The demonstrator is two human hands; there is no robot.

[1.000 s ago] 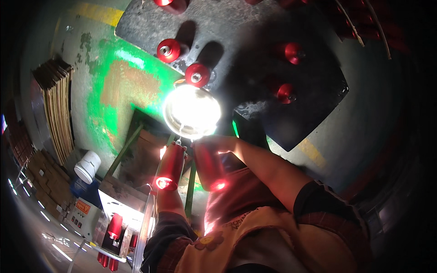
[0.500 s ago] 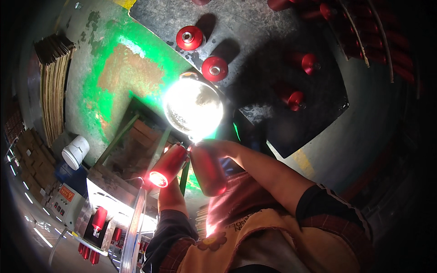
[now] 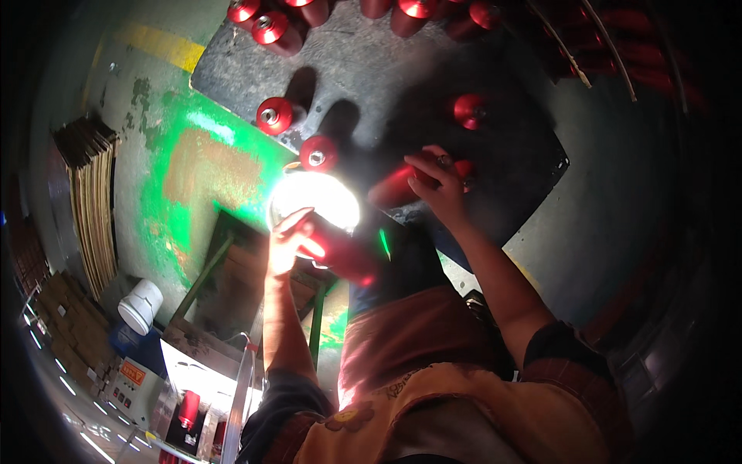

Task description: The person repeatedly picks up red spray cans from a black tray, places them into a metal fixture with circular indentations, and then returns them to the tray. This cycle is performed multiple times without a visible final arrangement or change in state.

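My left hand (image 3: 290, 246) is closed around the neck end of a red metal bottle (image 3: 346, 255). That bottle lies tilted in front of a round, glaring white bowl-like thing (image 3: 315, 203), too bright to make out inside. Farther right, over the dark tabletop (image 3: 371, 77), my right hand (image 3: 439, 184) grips a second red bottle (image 3: 396, 185) near its neck, its base pointing left. Another red bottle (image 3: 466, 173) stands just beyond my right fingers, partly hidden. Two upright red bottles, a nearer one (image 3: 318, 154) and a farther one (image 3: 275, 115), are by the table's left edge.
One more red bottle (image 3: 469, 112) stands on the table's right side, with several along its far edge. Stacked cardboard sheets (image 3: 91, 205), a white bucket (image 3: 141, 306) and a control box (image 3: 133, 388) are at left. A metal-framed bin (image 3: 232, 282) sits below the bright bowl.
My right hand has moved away from my left, up and right over the table with its bottle. The left hand's bottle has swung round so its base points right. The view has shifted.
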